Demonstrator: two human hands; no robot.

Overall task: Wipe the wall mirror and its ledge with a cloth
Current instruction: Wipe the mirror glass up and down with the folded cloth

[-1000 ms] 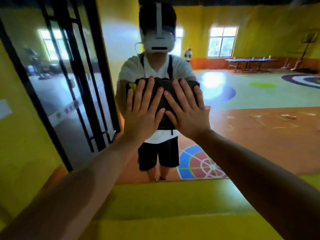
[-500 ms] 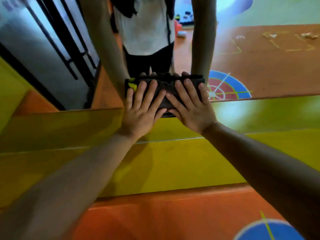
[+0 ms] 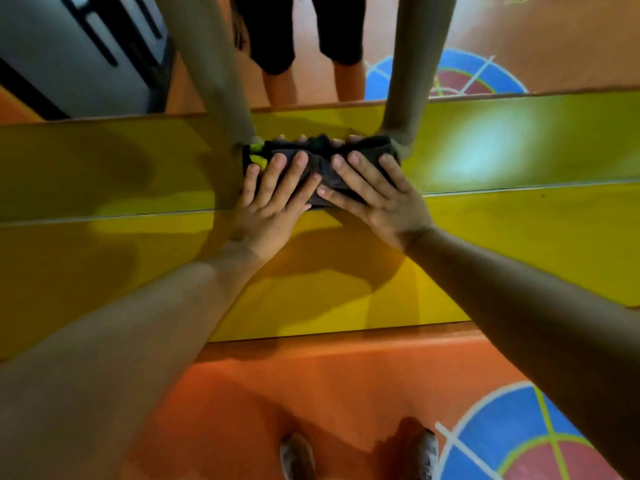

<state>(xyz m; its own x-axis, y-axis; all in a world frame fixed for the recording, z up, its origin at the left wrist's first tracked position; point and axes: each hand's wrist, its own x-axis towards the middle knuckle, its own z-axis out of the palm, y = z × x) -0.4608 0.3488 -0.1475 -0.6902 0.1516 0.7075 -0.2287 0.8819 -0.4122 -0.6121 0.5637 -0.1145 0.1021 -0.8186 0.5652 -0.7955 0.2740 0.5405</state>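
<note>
A dark folded cloth with a yellow-green patch at its left end lies flat against the wall mirror, just above the mirror's bottom edge. My left hand presses the cloth's left part with straight, spread fingers. My right hand presses its right part the same way. The two hands lie side by side, index fingers nearly meeting. Below the mirror's edge runs the yellow ledge. The mirror shows my arms, legs and the ledge reflected.
Orange floor lies below the ledge, with a painted blue and red circle at the bottom right. My two shoes stand close to the ledge. A black-framed door shows reflected at the upper left.
Both hands slid the cloth down the mirror from chest height to its bottom edge. My view tilted downward, so the ledge and floor now fill the frame.
</note>
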